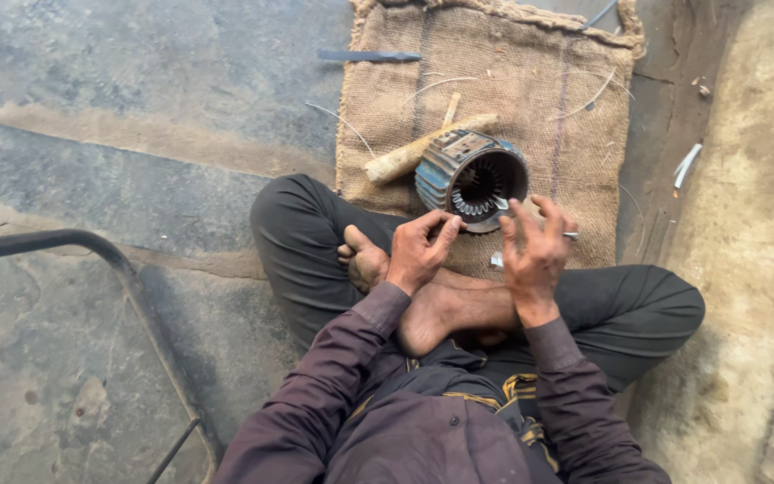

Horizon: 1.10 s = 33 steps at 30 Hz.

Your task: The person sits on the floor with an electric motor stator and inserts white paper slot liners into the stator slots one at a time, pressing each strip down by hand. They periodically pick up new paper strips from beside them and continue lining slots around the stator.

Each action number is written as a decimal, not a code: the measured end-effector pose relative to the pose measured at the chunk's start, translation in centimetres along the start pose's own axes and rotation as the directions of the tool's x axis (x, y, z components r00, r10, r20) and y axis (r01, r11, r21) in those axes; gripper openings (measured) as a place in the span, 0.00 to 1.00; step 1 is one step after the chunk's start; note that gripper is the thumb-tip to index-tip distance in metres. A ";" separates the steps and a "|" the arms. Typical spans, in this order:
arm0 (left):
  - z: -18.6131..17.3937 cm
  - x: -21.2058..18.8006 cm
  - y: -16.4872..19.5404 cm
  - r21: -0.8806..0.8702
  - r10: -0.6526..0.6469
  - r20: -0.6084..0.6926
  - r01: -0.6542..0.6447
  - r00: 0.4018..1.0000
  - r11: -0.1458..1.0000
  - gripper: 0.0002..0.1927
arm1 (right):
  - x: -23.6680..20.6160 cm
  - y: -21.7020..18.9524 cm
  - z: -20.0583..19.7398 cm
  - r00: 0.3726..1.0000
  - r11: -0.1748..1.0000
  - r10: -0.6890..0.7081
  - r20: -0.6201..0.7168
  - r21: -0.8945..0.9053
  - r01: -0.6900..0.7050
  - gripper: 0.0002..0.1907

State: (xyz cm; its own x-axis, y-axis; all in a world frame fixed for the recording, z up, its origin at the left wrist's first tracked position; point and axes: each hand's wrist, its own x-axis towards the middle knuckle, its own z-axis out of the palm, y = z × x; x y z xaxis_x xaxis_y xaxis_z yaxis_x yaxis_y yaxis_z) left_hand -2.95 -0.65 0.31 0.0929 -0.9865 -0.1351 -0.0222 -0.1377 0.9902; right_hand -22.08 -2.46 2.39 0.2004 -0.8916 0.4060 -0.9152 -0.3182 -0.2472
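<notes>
I sit cross-legged on the floor, bare feet tucked under me. A round metal motor stator (471, 175) with a blue ribbed casing and slotted inner teeth lies on its side on a burlap sack (530, 81), just beyond my hands. My left hand (419, 250) hovers at the stator's near rim, fingers curled and pinched together; I cannot make out anything in it. My right hand (537, 251) is raised beside it, fingers spread and bent, pinching a small thin pale strip (571, 236) that sticks out to the right.
A wooden stick (423, 145) lies on the sack behind the stator. A flat dark metal strip (369, 56) rests at the sack's far left edge. Thin wires and pale scraps lie scattered. A curved black metal bar (64, 240) stands at left on the stone floor.
</notes>
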 end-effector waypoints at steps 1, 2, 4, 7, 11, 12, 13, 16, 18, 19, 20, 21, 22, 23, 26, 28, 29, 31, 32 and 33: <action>0.1 0.0 0.0 -0.007 0.017 -0.003 -0.017 1.000 1.000 0.12 | -0.3 0.0 -0.1 1.000 0.999 0.016 0.021 0.028 -0.017 0.16; 0.1 0.0 0.0 -0.013 0.033 -0.007 -0.034 0.999 0.999 0.11 | -0.6 0.0 -0.2 0.999 0.998 0.032 0.041 0.056 -0.034 0.16; 0.2 0.0 -0.1 -0.009 0.021 -0.002 -0.021 1.000 1.000 0.11 | -0.9 0.0 -0.3 0.997 0.995 0.047 0.062 0.087 -0.052 0.17; 0.3 0.0 -0.1 -0.028 0.025 0.000 -0.024 1.000 0.999 0.11 | -1.0 -0.2 -0.5 0.997 0.996 0.040 0.068 0.079 -0.045 0.16; 0.3 -0.1 -0.1 0.021 -0.006 -0.001 0.006 1.000 1.000 0.11 | -0.8 -0.6 -0.8 0.998 0.997 0.034 0.062 0.066 -0.038 0.16; 0.3 -0.1 0.0 0.007 0.003 -0.001 -0.003 1.000 1.000 0.11 | -0.7 -0.6 -0.8 0.997 0.997 0.042 0.060 0.070 -0.046 0.16; 0.3 -0.1 0.0 -0.008 0.013 0.000 -0.013 1.000 1.000 0.11 | -0.7 -0.7 -0.8 0.997 0.998 0.032 0.069 0.060 -0.036 0.16; 0.4 0.0 0.1 0.002 0.013 0.003 -0.013 1.000 1.000 0.11 | -0.4 -0.7 -0.6 0.997 0.999 0.014 0.079 0.042 -0.017 0.15; 0.4 -0.2 0.1 0.010 0.007 -0.002 -0.007 1.000 1.000 0.11 | -0.3 -0.6 -0.5 0.996 0.998 0.018 0.085 0.055 -0.023 0.14; 0.4 -0.2 0.1 0.005 0.016 -0.003 -0.016 1.000 1.000 0.11 | -0.4 -0.5 -0.5 0.996 0.999 0.010 0.083 0.038 -0.013 0.14; 0.4 -0.1 0.1 -0.001 0.029 -0.008 -0.029 1.000 1.000 0.11 | -0.3 -0.4 -0.4 0.997 1.000 -0.002 0.078 0.022 0.000 0.13; 0.3 0.0 0.0 0.009 0.031 -0.006 -0.031 1.000 0.999 0.11 | -0.2 -0.3 -0.4 0.997 1.000 -0.014 0.076 0.008 0.013 0.12; 0.3 -0.1 0.0 0.019 0.028 -0.004 -0.028 1.000 0.999 0.11 | -0.2 -0.2 -0.4 0.997 1.000 -0.018 0.081 0.018 0.016 0.12; 0.3 -0.1 0.0 0.029 0.025 -0.002 -0.025 1.000 0.999 0.11 | -0.1 0.0 -0.4 0.996 0.999 -0.022 0.085 0.029 0.019 0.11; 0.2 0.0 -0.2 0.036 0.010 -0.005 -0.010 1.000 0.999 0.11 | 0.2 0.2 -0.4 0.996 0.999 -0.039 0.086 0.027 0.036 0.10; 0.2 0.0 -0.2 0.020 0.023 -0.003 -0.023 1.000 1.000 0.11 | 0.4 0.2 -0.3 0.995 0.999 -0.050 0.088 0.012 0.049 0.09; 0.2 0.1 -0.2 0.013 0.031 -0.002 -0.031 1.000 0.999 0.11 | 0.5 0.2 -0.2 0.994 0.999 -0.053 0.091 0.003 0.053 0.09; 0.2 0.1 -0.1 0.021 0.031 -0.004 -0.031 1.000 0.999 0.11 | 0.5 0.1 -0.1 0.994 0.999 -0.051 0.096 -0.012 0.053 0.09; 0.2 0.1 -0.1 0.025 0.032 -0.004 -0.032 0.999 0.999 0.12 | 0.5 0.2 0.0 0.994 0.999 -0.046 0.096 -0.018 0.048 0.09; 0.2 0.1 -0.1 0.028 0.029 -0.005 -0.029 1.000 0.999 0.12 | 0.5 0.2 0.1 0.994 0.999 -0.043 0.096 -0.023 0.045 0.09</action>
State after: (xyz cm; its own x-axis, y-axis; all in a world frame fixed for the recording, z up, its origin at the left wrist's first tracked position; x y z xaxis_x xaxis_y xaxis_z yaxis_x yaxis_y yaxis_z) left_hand -3.09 -0.77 0.20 0.0968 -0.9896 -0.1062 -0.0525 -0.1116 0.9924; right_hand -22.17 -2.98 2.41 0.2722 -0.9039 0.3301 -0.9130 -0.3509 -0.2081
